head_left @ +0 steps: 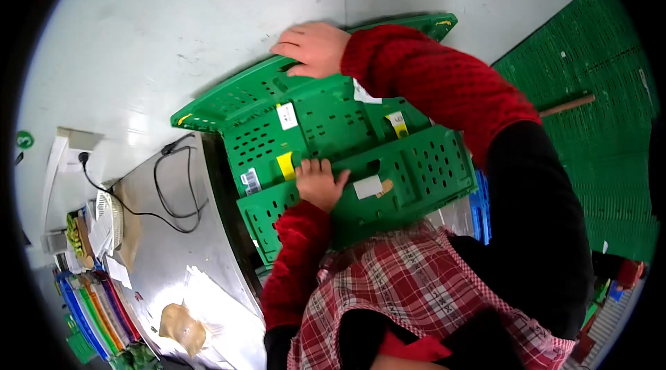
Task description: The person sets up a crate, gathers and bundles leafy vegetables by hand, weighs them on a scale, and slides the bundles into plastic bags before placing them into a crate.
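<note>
A green perforated plastic crate (pixel 333 120) with hinged side panels lies in front of my body. My right hand (pixel 316 49) reaches across to the far panel, fingers closed over its upper edge beside a slot. On the near panel, which leans inward, my left hand (pixel 320 185) lies with fingers stretched just past the top edge and thumb apart. White labels and yellow stickers show on the crate, among them a white label (pixel 286 116) on the floor and a blank one (pixel 368 187) on the near panel.
A metal table (pixel 163 193) at left carries a black cable (pixel 158 189) and a brown object (pixel 182 328). Coloured folders (pixel 94 311) stand at lower left. Stacked green crates (pixel 596 162) line the right. A blue crate (pixel 480 207) shows beside my body. Behind is a pale wall (pixel 208 16).
</note>
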The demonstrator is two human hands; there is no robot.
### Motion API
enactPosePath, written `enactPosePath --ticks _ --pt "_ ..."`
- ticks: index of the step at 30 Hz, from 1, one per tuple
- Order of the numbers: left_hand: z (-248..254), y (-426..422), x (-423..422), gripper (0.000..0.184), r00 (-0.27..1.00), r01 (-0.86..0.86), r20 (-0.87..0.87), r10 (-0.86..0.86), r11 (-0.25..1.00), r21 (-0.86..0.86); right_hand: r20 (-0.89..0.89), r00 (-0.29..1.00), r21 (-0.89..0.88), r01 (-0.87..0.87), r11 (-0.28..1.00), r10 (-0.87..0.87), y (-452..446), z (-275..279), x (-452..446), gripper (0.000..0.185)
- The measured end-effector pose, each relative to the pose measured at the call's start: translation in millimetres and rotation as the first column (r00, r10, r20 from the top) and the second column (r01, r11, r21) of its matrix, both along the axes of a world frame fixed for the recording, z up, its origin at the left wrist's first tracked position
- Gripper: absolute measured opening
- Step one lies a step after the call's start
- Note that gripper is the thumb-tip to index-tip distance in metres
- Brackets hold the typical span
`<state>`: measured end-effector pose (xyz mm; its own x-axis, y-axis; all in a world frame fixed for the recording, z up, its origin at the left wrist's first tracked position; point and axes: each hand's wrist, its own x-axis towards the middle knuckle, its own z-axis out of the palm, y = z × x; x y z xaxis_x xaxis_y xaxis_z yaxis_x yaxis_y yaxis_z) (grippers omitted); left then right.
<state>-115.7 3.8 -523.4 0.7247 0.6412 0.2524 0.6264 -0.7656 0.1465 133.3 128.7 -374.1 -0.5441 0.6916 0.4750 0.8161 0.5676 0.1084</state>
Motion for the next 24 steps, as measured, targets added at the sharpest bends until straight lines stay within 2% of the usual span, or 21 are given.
enactPosePath --ticks 1,2,3,4,5,6,7,8,9,10,11,12,13,14,15,17,18,20,21,24 --pt "12 3 -3 0.040 0.994 0.079 -0.077 -0.080 0.997 -0.026 -0.101 0.968 0.207 -0.207 0.956 0.231 -15 1 2 0.041" --pt "50 9 -5 0.041 0.991 0.130 0.015 -0.130 0.987 -0.092 -0.068 0.982 0.103 -0.168 0.980 0.176 -45 10 6 0.049" --pt "87 10 -11 0.038 0.971 0.230 -0.026 -0.236 0.962 -0.149 -0.084 0.981 0.119 -0.166 0.979 0.177 -76 11 12 0.046" --pt "128 6 -20 0.035 0.928 0.335 -0.048 -0.369 0.885 -0.324 -0.119 0.974 0.121 -0.180 0.976 0.195 -107 2 17 0.042" --pt "158 -4 -30 0.034 0.838 0.458 -0.018 -0.545 0.723 -0.517 -0.117 0.992 -0.075 -0.060 0.995 0.051 -147 -12 18 0.037" --pt "176 -13 -41 0.034 0.738 0.547 0.150 -0.657 0.454 -0.703 -0.081 0.996 -0.320 0.019 0.947 -0.048 -174 -38 23 0.034" --pt "176 -15 -43 0.034 0.714 0.550 0.214 -0.666 0.345 -0.760 -0.037 0.999 -0.511 -0.008 0.859 -0.013 -195 -74 36 0.034" --pt "174 -15 -43 0.034 0.691 0.547 0.279 -0.667 0.229 -0.805 -0.037 0.999 -0.510 -0.005 0.860 -0.017 -199 -93 38 0.034" --pt "166 -3 -34 0.030 0.819 0.263 0.182 -0.545 0.074 -0.962 -0.073 0.984 -0.564 0.095 0.820 -0.165 -200 -107 41 0.035" --pt "151 11 -22 0.027 0.898 -0.035 0.026 -0.440 -0.128 -0.991 -0.102 0.945 -0.618 0.185 0.764 -0.311 -202 -119 42 0.036" --pt "130 18 -13 0.023 0.903 -0.053 -0.066 -0.424 0.042 -0.998 -0.107 0.944 -0.614 0.184 0.767 -0.313 -191 -131 43 0.036" --pt "99 16 -14 0.023 0.901 -0.051 -0.069 -0.427 0.053 -0.997 -0.239 0.918 -0.534 0.148 0.832 -0.317 -167 -141 47 0.040" --pt "66 10 -20 0.026 0.868 0.132 -0.122 -0.481 0.460 -0.878 -0.365 0.880 -0.444 0.123 0.888 -0.305 -150 -150 53 0.045" --pt "44 5 -27 0.030 0.844 0.316 -0.194 -0.500 0.756 -0.574 -0.364 0.881 -0.435 0.125 0.892 -0.301 -144 -168 57 0.045" --pt "34 5 -33 0.030 0.848 0.313 -0.197 -0.492 0.765 -0.562 -0.234 0.890 -0.427 0.267 0.864 -0.391 -133 -190 61 0.050" --pt "22 12 -41 0.048 0.912 0.329 -0.062 -0.405 0.816 -0.475 -0.156 0.826 -0.547 0.385 0.743 -0.542 -114 -167 58 0.060" --pt "23 17 -44 0.048 0.920 0.314 -0.061 -0.387 0.822 -0.475 -0.155 0.836 -0.546 0.371 0.751 -0.526 -106 -145 56 0.060" --pt "32 37 -46 0.064 0.993 0.121 0.019 -0.119 0.970 -0.210 -0.007 0.845 -0.430 0.480 0.765 -0.535 -100 -117 51 0.060" --pt "36 52 -46 0.070 0.995 0.058 0.092 -0.047 0.990 -0.128 0.046 0.842 -0.434 0.502 0.748 -0.538 -96 -110 48 0.059" --pt "67 94 -34 0.080 0.946 -0.126 0.305 0.109 0.991 0.037 0.075 0.899 -0.420 0.422 0.804 -0.432 -95 -146 41 0.054"
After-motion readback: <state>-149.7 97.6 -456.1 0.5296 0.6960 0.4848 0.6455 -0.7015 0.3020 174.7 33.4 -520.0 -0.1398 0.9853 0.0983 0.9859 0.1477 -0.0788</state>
